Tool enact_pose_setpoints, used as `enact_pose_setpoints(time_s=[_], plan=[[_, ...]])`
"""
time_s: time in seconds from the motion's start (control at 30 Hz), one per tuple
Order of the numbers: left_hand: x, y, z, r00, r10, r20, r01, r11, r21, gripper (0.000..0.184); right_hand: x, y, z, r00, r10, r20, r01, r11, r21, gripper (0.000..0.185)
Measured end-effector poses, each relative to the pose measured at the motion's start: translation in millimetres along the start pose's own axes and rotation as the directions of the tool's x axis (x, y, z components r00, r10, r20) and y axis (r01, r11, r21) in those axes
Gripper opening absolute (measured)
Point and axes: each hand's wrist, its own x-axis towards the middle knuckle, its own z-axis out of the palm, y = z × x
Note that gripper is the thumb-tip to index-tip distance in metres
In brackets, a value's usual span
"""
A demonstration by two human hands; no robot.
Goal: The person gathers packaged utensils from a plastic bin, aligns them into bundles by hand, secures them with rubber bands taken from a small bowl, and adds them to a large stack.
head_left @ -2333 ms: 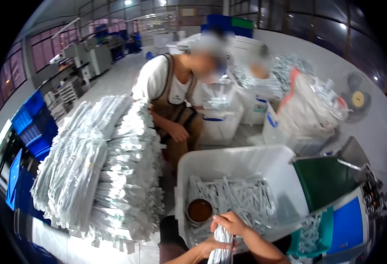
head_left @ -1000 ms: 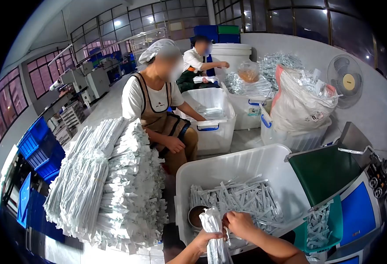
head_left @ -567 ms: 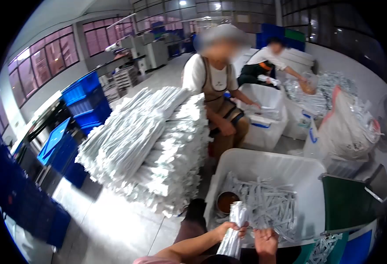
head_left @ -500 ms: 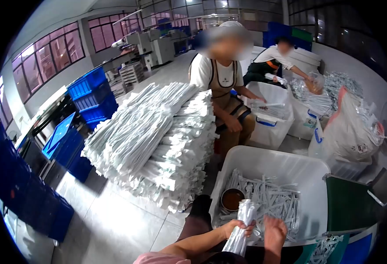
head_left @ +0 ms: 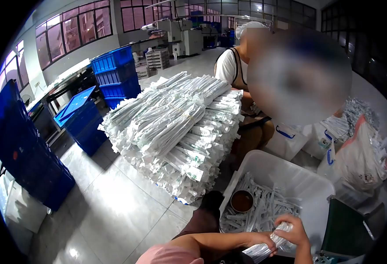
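My left hand (head_left: 264,243) is closed round a bundle of thin white wrapped sticks (head_left: 258,252), low in the view by my lap. Over the upper end of that bundle curls my right hand (head_left: 295,229), its fingers gripping the sticks. Just beyond both hands stands a translucent white plastic bin (head_left: 310,193). Loose white wrapped sticks (head_left: 270,200) lie jumbled in it, with a round reddish-brown bowl (head_left: 242,201) among them. What exactly the wrappers contain cannot be made out.
A tall stack of white wrapped bundles (head_left: 171,127) stands left of the bin. Blue crates (head_left: 114,75) are piled further left. A person in an apron (head_left: 233,66) sits beyond the stack. White sacks (head_left: 363,154) and a dark green panel (head_left: 347,226) are at right.
My right hand has gone from a loose fist beside the bundle to gripping its upper end. The bundle has tilted over to the right. My view has turned left.
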Motion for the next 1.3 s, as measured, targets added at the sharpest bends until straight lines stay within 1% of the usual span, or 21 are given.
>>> enact_pose_setpoints(time_s=[0.07,0.13,0.17,0.33,0.43,0.47,0.5,0.53,0.57,0.6,0.67,0.73,0.83,0.97,1.07,1.13,1.17,1.2,1.23,1.27,1.3], plan=[[-2.3,-0.6,-1.6,0.992,0.124,-0.015,-0.125,0.99,-0.059,0.035,0.2,-8.9,26.9,0.849,0.047,-0.527,0.242,0.851,0.466,0.077],[-11.0,-12.3,-24.1,0.994,0.103,-0.039,-0.098,0.987,0.131,0.051,-19.6,12.9,65.2,0.85,0.39,-0.355,0.139,0.484,0.864,0.086],[-19.9,-21.3,-27.7,0.988,0.123,-0.089,-0.104,0.977,0.187,0.052,-23.9,32.7,89.4,0.901,0.307,-0.306,0.218,0.288,0.932,0.083],[-74.8,-57.4,-2.3,0.83,0.489,-0.269,-0.21,0.72,0.661,0.057,-20.6,25.0,129.3,0.834,0.458,-0.308,0.183,0.297,0.937,0.071],[-117.6,41.4,42.2,0.7,0.524,-0.485,0.215,0.493,0.843,0.064,14.0,-7.2,105.9,0.865,0.264,-0.426,0.302,0.404,0.863,0.066],[-133.8,81.7,58.3,0.643,0.45,-0.62,0.418,0.473,0.776,0.069,25.9,-22.0,97.2,0.889,0.177,-0.422,0.293,0.488,0.822,0.064],[-148.8,104.7,62.8,0.543,0.623,-0.564,0.45,0.351,0.821,0.069,32.5,-33.6,90.1,0.909,0.089,-0.407,0.289,0.57,0.769,0.062],[-166.6,129.3,71.2,0.447,0.844,-0.295,0.592,-0.032,0.805,0.077,31.3,-30.7,85.4,0.934,0.071,-0.35,0.227,0.639,0.735,0.057],[-172.8,154.7,83.3,0.283,0.895,-0.345,0.778,-0.004,0.628,0.081,29.1,-27.9,85.3,0.942,0.119,-0.315,0.163,0.658,0.736,0.045],[-187.6,177.7,78.5,0.237,0.955,-0.18,0.858,-0.118,0.5,0.077,26.3,-19.6,86.1,0.944,0.17,-0.283,0.089,0.694,0.714,0.04],[-204.7,221.7,77.2,0.132,0.926,-0.353,0.959,-0.029,0.283,0.074,20.6,0.4,94.1,0.939,0.228,-0.258,0.02,0.714,0.7,0.035],[-223.3,240.7,32.6,0.162,0.96,-0.229,0.981,-0.182,-0.069,0.074,17.4,18.0,106.1,0.92,0.347,-0.185,-0.142,0.732,0.666,0.029],[-220.5,249.3,-20.5,0.142,0.916,-0.375,0.913,-0.267,-0.307,0.07,4.0,44.1,115.8,0.912,0.373,-0.168,-0.261,0.846,0.464,0.028],[-217.3,251.5,-32.3,0.118,0.91,-0.396,0.901,-0.266,-0.343,0.075,-21.4,64.4,114.9,0.884,0.404,-0.237,-0.286,0.866,0.41,0.027],[-226.4,251.2,-25.1,0.218,0.878,-0.427,0.942,-0.303,-0.143,0.063,-34.5,103.2,108.9,0.808,0.443,-0.389,-0.374,0.895,0.243,0.028],[-202.7,241.7,0.2,0.097,0.934,-0.344,0.985,-0.14,-0.102,0.058,-43.3,141.6,97.2,0.704,0.516,-0.488,-0.442,0.856,0.268,0.032],[-175.6,228.5,30.7,0.246,0.953,-0.176,0.969,-0.247,0.018,0.051,-49.1,165.6,88.7,0.619,0.618,-0.484,-0.473,0.786,0.398,0.034],[-157.2,215.8,40.2,0.445,0.889,0.112,0.884,-0.456,0.103,0.043,-53.8,186.9,76.4,0.53,0.686,-0.499,-0.623,0.714,0.319,0.036],[-149.8,194.9,39.4,0.497,0.818,0.29,0.795,-0.563,0.226,0.038,-58.8,202.2,65.7,0.476,0.671,-0.569,-0.649,0.705,0.288,0.036],[-150.8,161.1,18.3,0.408,0.824,0.394,0.628,-0.566,0.534,0.028,-63.0,227.6,50.3,0.448,0.727,-0.52,-0.767,0.612,0.195,0.036],[-135.3,138.6,12.0,0.619,0.752,0.227,0.546,-0.62,0.564,0.026,-65.6,254.7,37.6,0.419,0.777,-0.469,-0.853,0.514,0.089,0.037]])
